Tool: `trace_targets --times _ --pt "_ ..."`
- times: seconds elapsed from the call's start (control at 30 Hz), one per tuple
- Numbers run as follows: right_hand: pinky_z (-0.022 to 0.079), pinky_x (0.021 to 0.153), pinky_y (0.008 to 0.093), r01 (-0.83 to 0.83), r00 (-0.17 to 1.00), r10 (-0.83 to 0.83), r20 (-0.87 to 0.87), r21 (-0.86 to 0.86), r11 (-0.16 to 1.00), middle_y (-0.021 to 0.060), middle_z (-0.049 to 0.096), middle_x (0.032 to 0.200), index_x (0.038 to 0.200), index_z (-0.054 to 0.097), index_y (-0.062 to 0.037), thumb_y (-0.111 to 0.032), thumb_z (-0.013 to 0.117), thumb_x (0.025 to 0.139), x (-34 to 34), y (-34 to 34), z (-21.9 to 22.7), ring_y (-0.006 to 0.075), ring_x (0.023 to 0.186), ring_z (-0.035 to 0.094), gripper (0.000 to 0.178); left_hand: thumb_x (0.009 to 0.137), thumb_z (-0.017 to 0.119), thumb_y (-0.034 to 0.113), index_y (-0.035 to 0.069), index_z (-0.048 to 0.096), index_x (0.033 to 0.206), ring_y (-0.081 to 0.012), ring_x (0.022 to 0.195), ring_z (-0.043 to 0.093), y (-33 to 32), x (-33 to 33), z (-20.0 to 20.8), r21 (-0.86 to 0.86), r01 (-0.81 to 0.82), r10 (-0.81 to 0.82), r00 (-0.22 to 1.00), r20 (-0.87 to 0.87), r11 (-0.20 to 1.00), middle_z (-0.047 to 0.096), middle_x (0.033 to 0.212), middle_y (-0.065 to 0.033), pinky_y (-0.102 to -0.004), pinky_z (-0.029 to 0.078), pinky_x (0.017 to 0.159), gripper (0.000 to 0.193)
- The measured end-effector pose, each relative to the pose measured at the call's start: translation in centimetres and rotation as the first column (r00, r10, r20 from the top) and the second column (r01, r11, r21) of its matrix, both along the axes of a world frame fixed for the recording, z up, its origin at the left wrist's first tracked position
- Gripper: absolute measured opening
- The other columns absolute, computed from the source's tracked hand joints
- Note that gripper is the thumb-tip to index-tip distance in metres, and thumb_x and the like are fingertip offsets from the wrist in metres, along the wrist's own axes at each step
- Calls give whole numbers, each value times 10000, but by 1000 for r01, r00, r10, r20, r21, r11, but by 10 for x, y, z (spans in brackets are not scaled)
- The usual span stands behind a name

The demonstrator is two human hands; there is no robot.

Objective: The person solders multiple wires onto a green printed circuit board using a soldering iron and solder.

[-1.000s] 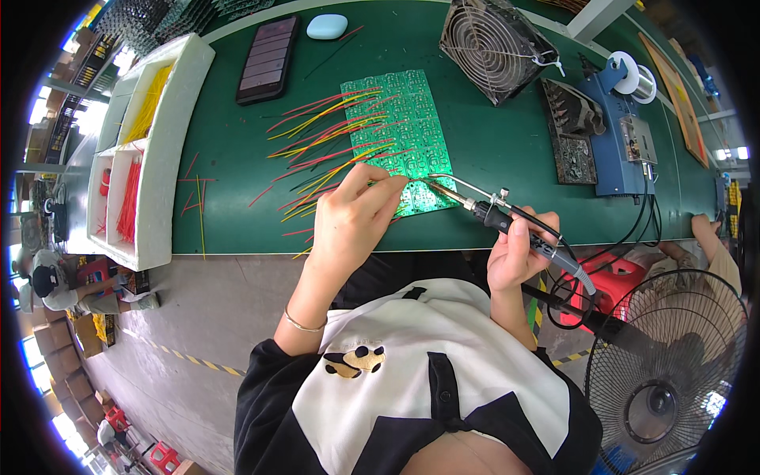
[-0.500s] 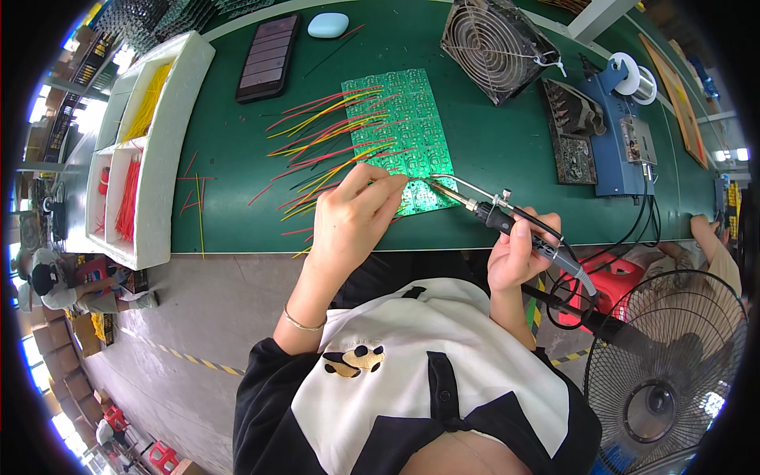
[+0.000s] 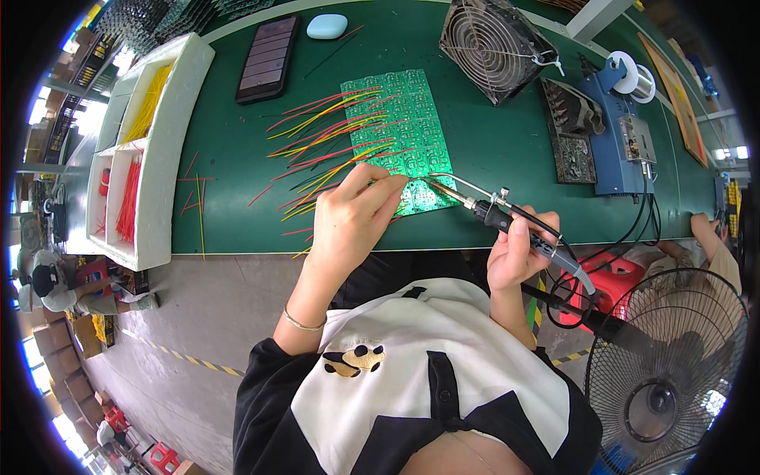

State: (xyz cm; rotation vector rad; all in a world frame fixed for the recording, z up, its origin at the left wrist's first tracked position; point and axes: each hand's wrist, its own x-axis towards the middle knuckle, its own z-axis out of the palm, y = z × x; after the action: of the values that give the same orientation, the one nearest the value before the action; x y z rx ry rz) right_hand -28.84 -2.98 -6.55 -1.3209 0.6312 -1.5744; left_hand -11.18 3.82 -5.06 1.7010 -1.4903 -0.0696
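Observation:
A green circuit board panel [image 3: 419, 131] lies on the table before me, with several red, yellow and black wires [image 3: 336, 127] running off its left side. My left hand [image 3: 360, 207] is closed over the lower part of the board, thumb and forefinger pinching the end of a thin wire whose colour is hard to make out. In my right hand [image 3: 518, 252] is a soldering iron [image 3: 492, 215], gripped like a pen. Its tip meets the board just right of my left fingertips. A thin metal solder-feed tube [image 3: 467, 185] runs along the iron and bends toward the tip.
At left stands a white foam box [image 3: 162, 174] with yellow and red wires. Behind lie a phone [image 3: 267, 59] and a light-blue case [image 3: 327, 26]. A square fan [image 3: 499, 47] and a blue soldering station [image 3: 621, 134] with a solder reel stand right. A large fan [image 3: 661, 388] is beside me.
Hardly anything differs. Both hands, the soldering iron and the board stay in place, with the iron's tip shifted very slightly at most.

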Motion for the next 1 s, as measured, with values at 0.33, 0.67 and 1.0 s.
trace_targets --times 0.33,0.67,1.0 --pt "305 489 190 10 1000 -10 -8 -32 999 53 439 628 742 363 -44 -45 516 797 -1 -1 -2 67 498 353 163 678 666 -32 42 675 817 -139 584 592 0 1 1 -10 7 -7 1000 -2 1000 594 776 -43 -240 477 502 158" --pt "311 490 195 11 1000 -11 11 -30 999 51 430 617 750 377 -42 -61 523 799 -1 -1 -2 70 499 357 155 679 673 -24 41 676 816 -133 569 580 0 1 -1 -28 5 -5 1000 -6 1000 589 774 -44 -240 457 481 151" --pt "306 448 184 79 987 -82 136 21 997 42 457 610 775 393 -26 -79 532 784 -3 -5 -5 60 489 364 149 656 466 -110 -34 468 955 -192 594 415 27 0 23 -53 -41 34 991 -131 998 436 746 -104 -286 376 538 308"
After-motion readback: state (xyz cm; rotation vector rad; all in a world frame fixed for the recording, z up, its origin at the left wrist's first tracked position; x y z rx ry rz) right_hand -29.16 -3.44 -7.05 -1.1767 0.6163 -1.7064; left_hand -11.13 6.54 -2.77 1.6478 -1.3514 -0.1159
